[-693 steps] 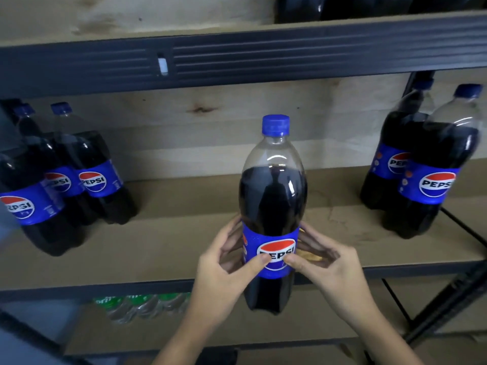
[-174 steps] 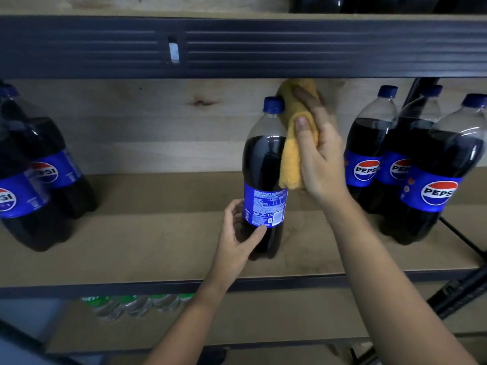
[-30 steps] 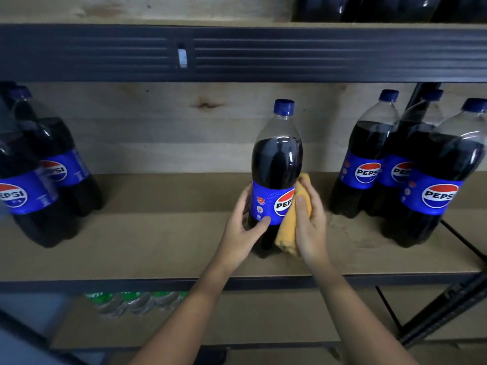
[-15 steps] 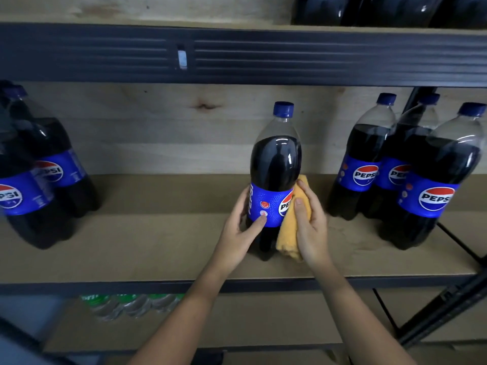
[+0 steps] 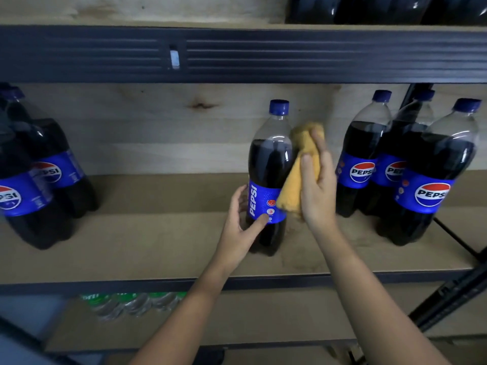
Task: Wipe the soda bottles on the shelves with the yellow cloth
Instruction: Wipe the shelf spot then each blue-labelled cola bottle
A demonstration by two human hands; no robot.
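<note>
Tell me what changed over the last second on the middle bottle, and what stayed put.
The right hand slid the yellow cloth up the right side of the middle bottle, from the label to the shoulder. The bottle turned a little: its label now shows PEPSI written vertically. The left hand still holds the lower label, and the bottle still stands on the shelf.

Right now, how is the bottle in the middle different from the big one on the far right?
The middle bottle stands alone, touched by the left hand and the yellow cloth; the far-right bottle crowds against others, untouched. The middle bottle's label reads sideways; the far-right bottle shows its round logo. Both have blue caps and dark soda.
</note>
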